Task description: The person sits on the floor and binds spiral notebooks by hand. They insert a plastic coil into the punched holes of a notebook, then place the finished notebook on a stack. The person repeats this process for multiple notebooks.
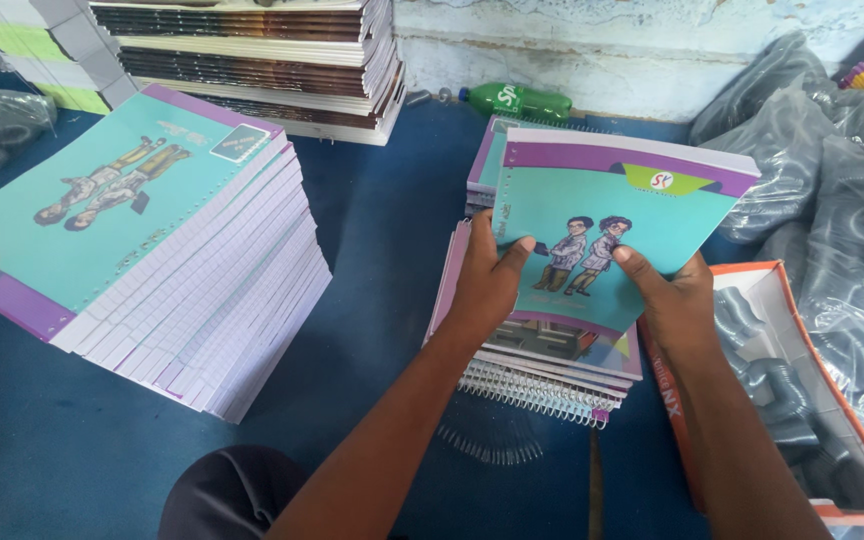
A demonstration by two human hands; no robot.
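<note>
I see both hands gripping one teal notebook [607, 225]: left hand [487, 285] and right hand [672, 295] clamp its lower edge, tilting it above the spiral-bound stack [542, 375] on the blue table [382, 250], squared for alignment. Unbound stack [152, 250] sits well left.

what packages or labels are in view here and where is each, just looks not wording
Green plastic bottle: lying by the back wall, white label mark.
Orange-rimmed cardboard box: right of the hands, open, grey parts inside.
Notebook cover: held by both hands, teal with purple band and a green-yellow badge.
Grey plastic bags: heaped at right.
</note>
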